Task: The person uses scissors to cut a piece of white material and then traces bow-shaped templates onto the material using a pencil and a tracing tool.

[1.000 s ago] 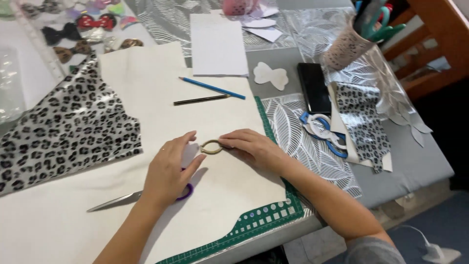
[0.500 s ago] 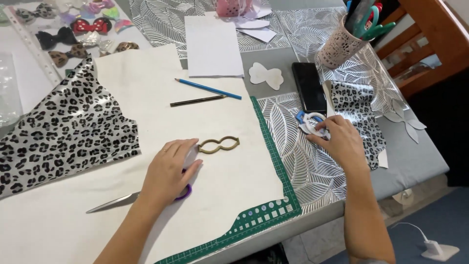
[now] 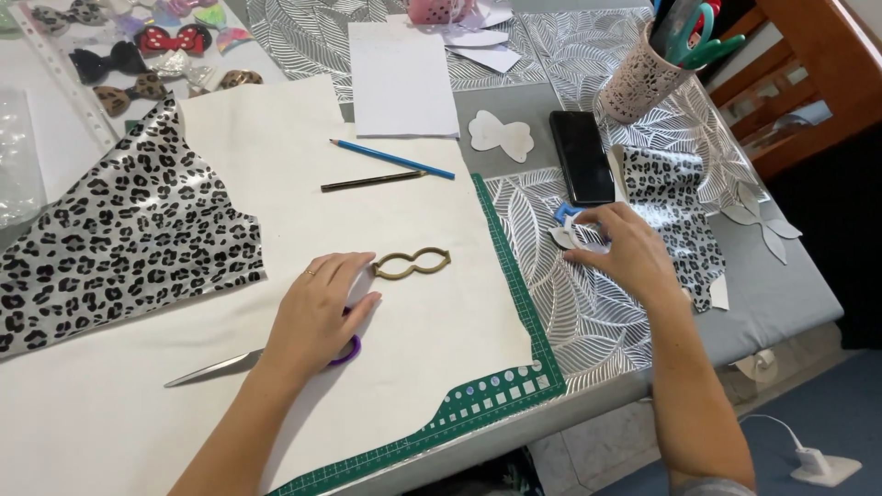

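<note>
Left hand [image 3: 317, 308] flat on scissors [image 3: 266, 356] beside bow-shaped template [image 3: 411, 264], untraced; right hand [image 3: 620, 253] at centre right grasping blue-white templates [image 3: 574, 230].

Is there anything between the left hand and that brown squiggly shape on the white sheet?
Nothing visible. The left hand lies on the white sheet with its fingertips right beside the brown template, only bare sheet between. The scissors lie under the hand, not in the way.

Bright, even daylight lit the scene.
Shadows under the left hand [image 3: 317, 308] were faint; glare flashed on the silver leaf-patterned mat [image 3: 588, 312], and edges bowed with slight wide-angle distortion, focus sharp throughout.
</note>
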